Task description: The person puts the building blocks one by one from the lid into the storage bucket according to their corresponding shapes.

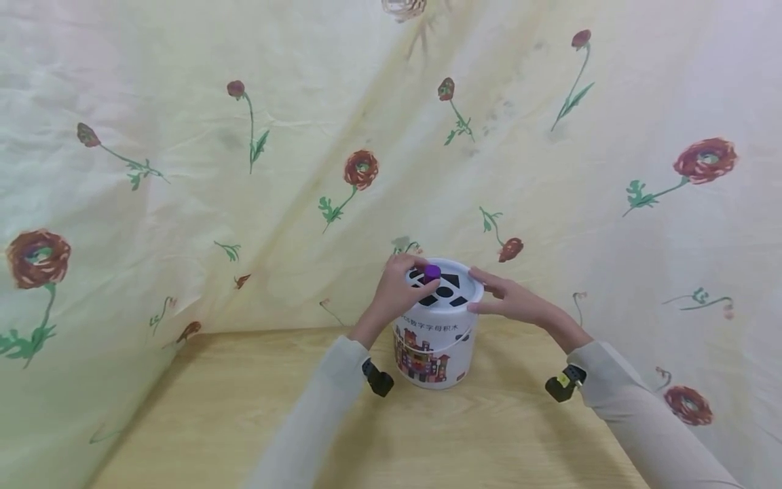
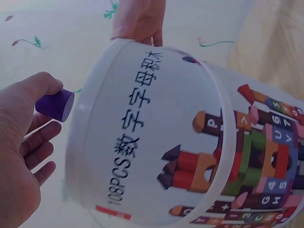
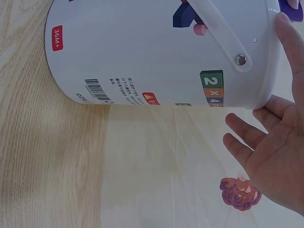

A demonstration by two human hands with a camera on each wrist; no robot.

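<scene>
A white bucket (image 1: 430,370) printed with colourful toy blocks stands upright on the table. Its white lid (image 1: 466,288) has several dark cut-out shapes. Just above the lid, my left hand (image 1: 396,288) pinches a purple cylindrical block (image 1: 432,272) between thumb and index finger. In the left wrist view the purple block (image 2: 57,105) is clear of the bucket's rim, and the other fingers curl loosely. On the other side, my right hand (image 1: 514,299) touches the lid's edge with fairly straight, spread fingers. The right wrist view shows that hand (image 3: 280,137) against the rim.
The light wood table (image 1: 489,435) reaches toward me in front of the bucket. A flower-printed cloth (image 1: 293,258) hangs close behind and along both sides. The bucket's white carrying handle (image 2: 227,123) hangs down across its front.
</scene>
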